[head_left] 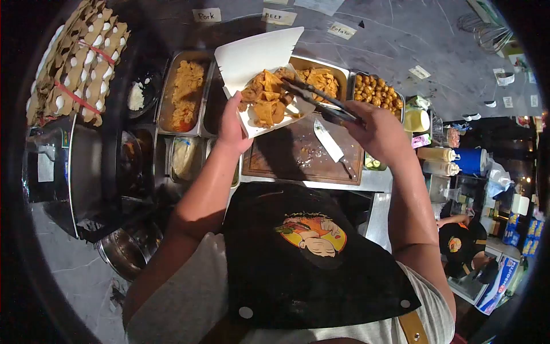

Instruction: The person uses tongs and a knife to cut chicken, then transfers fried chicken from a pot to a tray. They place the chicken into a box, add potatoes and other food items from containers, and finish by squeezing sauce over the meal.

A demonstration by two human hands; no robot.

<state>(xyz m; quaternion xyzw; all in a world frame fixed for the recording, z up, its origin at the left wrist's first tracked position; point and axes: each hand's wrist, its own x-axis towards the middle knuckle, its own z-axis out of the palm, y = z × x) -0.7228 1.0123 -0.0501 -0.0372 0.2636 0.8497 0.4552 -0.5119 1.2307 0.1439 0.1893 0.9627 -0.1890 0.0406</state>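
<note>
My left hand grips the side of a white takeout box, its lid raised at the back. Golden-brown fried pieces lie inside the box. In my right hand is a pair of dark tongs, their tips over the right side of the food; whether they pinch a piece I cannot make out. Behind the tongs, a metal pan holds more fried pieces. A knife with a white blade rests on the brown cutting board below the box.
Small round brown balls fill a pan at right; breaded food fills one at left. Stacked egg trays stand far left. Squeeze bottles lie toward the right. Another person works at far right.
</note>
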